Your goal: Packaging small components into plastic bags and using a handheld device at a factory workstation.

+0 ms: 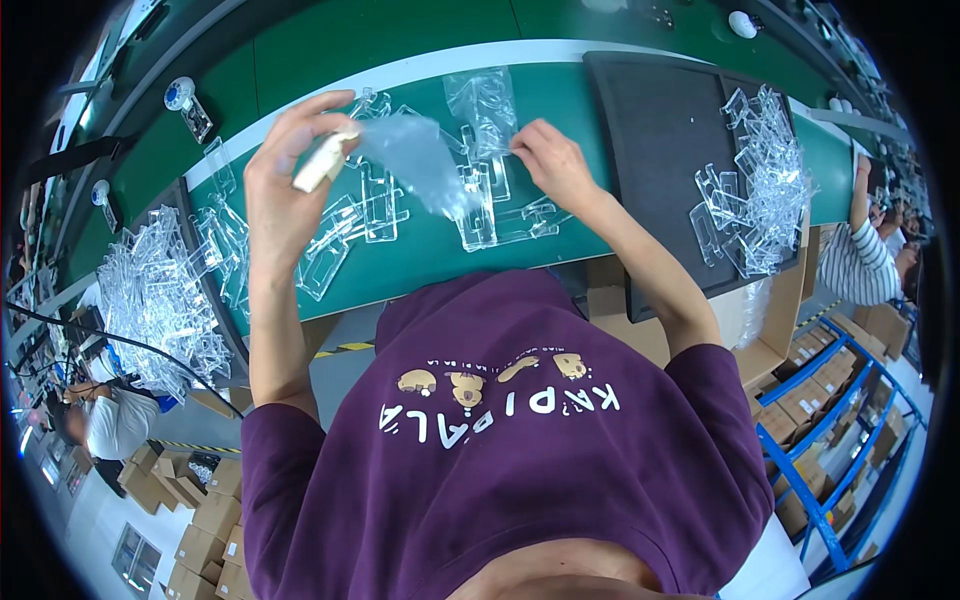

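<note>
Left hand (285,175) fingers closed on a cream block (325,160) and a clear, crinkled plastic bag (415,160). Right hand (550,160), at 3 o'clock of the bag, pinches a clear plastic piece (490,175) on the green tabletop (560,95).

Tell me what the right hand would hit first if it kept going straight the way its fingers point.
The right hand points toward the crumpled clear plastic bag held by the left hand. It would likely meet that bag first, though depth is hard to judge.

A long green table (300,60) with a white stripe along its edge curves across a factory hall; blue metal shelving (835,440) stacked with cardboard boxes (205,510) (more piled on the pale floor (110,520)) stands beyond its near edge.
</note>
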`<state>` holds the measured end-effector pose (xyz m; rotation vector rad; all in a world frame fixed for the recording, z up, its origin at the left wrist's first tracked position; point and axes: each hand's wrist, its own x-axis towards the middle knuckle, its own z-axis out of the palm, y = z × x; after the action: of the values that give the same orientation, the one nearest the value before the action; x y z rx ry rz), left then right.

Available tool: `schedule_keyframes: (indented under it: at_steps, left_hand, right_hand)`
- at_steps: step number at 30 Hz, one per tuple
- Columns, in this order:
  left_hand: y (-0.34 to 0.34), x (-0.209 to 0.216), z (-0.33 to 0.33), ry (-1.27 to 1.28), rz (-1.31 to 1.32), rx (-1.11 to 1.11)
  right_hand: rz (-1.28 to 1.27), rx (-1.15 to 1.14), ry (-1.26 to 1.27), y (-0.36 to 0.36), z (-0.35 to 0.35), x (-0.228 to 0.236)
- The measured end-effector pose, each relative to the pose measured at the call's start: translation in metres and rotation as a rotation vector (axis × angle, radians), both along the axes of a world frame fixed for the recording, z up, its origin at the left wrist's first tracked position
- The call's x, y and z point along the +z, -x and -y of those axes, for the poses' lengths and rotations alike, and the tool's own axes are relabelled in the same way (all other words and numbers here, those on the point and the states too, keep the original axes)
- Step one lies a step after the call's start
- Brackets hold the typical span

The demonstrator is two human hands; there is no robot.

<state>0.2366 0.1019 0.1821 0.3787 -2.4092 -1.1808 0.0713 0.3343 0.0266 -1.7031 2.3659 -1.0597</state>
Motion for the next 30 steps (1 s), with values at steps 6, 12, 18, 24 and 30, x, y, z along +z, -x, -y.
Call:
schedule_keyframes:
  at_steps: [6, 12, 18, 24, 30]
  left_hand:
    - [-0.004, 0.021, 0.006, 0.0, -0.057, -0.14]
    - [0.016, 0.008, -0.028, 0.068, -0.084, -0.343]
    - [0.005, -0.001, -0.065, -0.292, -0.052, -0.09]
    - [-0.064, -0.009, -0.09, -0.515, -0.374, 0.215]
    - [-0.241, -0.104, -0.102, -1.452, -0.678, 0.758]
  right_hand:
    - [0.807, -0.221, -0.024, 0.012, 0.015, 0.11]
    - [0.808, 0.04, -0.092, 0.005, 0.026, 0.134]
    - [0.804, 0.189, 0.154, -0.035, 0.036, 0.155]
    - [1.0, 0.292, -0.143, -0.116, 0.047, 0.132]
    - [1.198, 0.709, -0.816, -0.177, 0.077, 0.108]
